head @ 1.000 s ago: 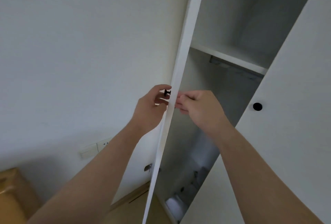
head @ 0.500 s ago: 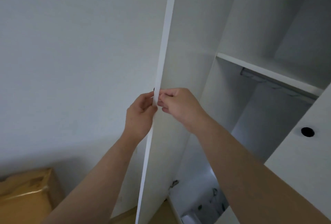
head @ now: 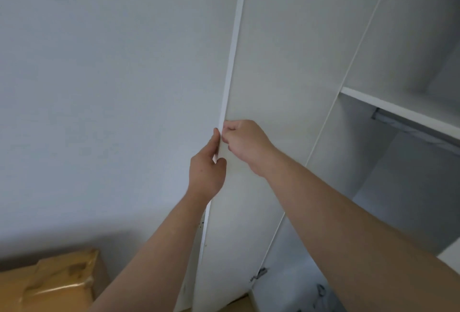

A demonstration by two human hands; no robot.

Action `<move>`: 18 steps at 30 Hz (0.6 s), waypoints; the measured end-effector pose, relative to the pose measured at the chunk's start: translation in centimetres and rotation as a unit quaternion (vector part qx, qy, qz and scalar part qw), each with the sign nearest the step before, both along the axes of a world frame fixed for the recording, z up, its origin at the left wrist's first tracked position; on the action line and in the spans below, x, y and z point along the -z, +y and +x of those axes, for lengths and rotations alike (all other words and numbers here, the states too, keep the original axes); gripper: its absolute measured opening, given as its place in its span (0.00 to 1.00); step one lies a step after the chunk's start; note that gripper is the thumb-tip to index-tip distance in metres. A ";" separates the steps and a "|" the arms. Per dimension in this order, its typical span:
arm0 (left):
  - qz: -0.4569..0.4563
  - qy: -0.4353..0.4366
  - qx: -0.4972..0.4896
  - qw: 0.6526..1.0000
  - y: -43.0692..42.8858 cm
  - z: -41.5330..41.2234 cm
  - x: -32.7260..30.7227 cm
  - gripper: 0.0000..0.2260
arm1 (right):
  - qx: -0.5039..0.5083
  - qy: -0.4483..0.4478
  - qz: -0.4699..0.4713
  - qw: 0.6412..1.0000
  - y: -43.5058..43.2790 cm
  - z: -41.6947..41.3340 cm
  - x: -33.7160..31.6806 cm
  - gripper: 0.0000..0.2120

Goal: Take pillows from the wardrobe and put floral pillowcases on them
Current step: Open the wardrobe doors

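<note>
The white wardrobe's left door (head: 273, 87) is swung wide open, its thin edge facing me. My left hand (head: 206, 172) grips that edge from the outer side, thumb wrapped onto the inner face. On the inner side, my right hand (head: 245, 143) pinches the same edge just above the left hand. The knob is hidden behind the door. Inside the wardrobe I see a white shelf (head: 398, 109) with a hanging rail (head: 413, 132) under it. No pillows or pillowcases show.
A plain white wall (head: 112, 87) fills the left side. A tan cardboard box (head: 49, 284) wrapped in tape sits low at the left. A metal hinge (head: 258, 274) shows near the door's bottom, and the right door's corner (head: 450, 252) pokes in at the right edge.
The left door has swung further open to the left, showing more of its inner face and the wardrobe interior. Both hands stayed on its edge; the black knob is now out of sight.
</note>
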State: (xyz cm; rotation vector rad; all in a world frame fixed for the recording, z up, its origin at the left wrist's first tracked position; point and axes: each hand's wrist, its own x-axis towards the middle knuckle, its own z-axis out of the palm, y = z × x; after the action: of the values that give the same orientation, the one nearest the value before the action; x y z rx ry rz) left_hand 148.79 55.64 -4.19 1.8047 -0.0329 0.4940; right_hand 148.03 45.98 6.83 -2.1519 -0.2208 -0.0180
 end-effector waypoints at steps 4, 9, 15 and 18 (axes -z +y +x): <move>0.059 0.002 -0.018 0.998 0.6 1.2 -0.1 0.37 | -0.012 -0.002 0.006 1.000 1.1 1.4 0.2 0.10; 0.088 0.023 -0.024 0.996 0.8 2.6 0.0 0.38 | -0.014 -0.013 -0.007 1.000 1.9 2.4 -0.1 0.14; 0.140 0.035 0.003 0.990 0.3 1.0 0.5 0.43 | -0.042 -0.015 -0.018 0.999 0.8 1.8 0.2 0.16; 0.178 -0.052 -0.034 0.982 -2.2 -1.1 1.0 0.41 | -0.038 -0.035 -0.047 0.998 -1.8 0.5 0.1 0.20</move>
State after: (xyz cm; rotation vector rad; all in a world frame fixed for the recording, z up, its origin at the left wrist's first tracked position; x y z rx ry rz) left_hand 147.70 53.46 -5.18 2.1331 -0.1406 0.6643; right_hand 148.55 44.19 6.74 -2.2364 -0.3501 -0.0409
